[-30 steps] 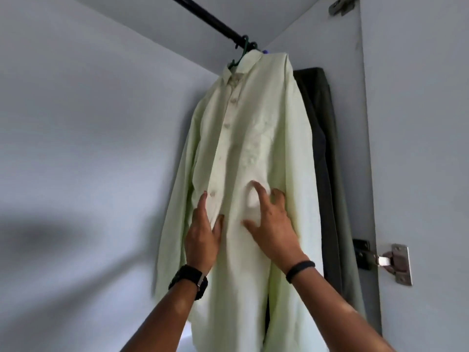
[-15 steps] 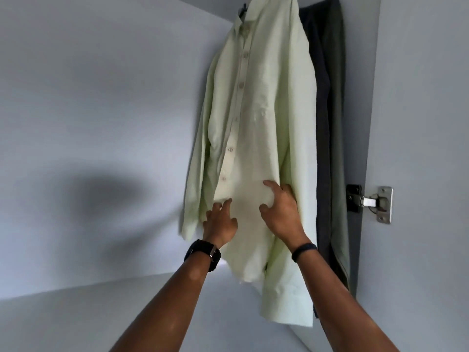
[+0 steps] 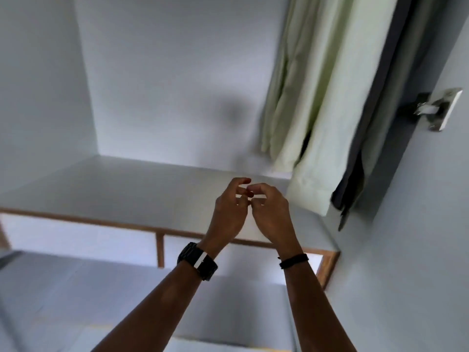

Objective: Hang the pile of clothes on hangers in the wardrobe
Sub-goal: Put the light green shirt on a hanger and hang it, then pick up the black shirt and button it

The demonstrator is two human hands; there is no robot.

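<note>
A pale green shirt [image 3: 327,92] hangs at the upper right inside the wardrobe, its hanger and the rail out of frame. A dark garment [image 3: 375,138] hangs behind it against the right side. My left hand [image 3: 229,212] and my right hand [image 3: 271,214] are side by side in the middle of the view, below and left of the shirt's hem. Neither touches the cloth. Their fingers are loosely curled, fingertips nearly meeting, and hold nothing. The pile of clothes is not in view.
The white wardrobe floor [image 3: 127,194] with a wooden front edge [image 3: 101,221] lies under my hands. White back wall [image 3: 165,85] fills the left. A metal door hinge [image 3: 441,109] sits at the right on the open door.
Both hands let go of the shirt front and dropped below its hem, drawing together. My view tilted down, so the shirt slid to the upper right and the wardrobe floor came into sight.
</note>
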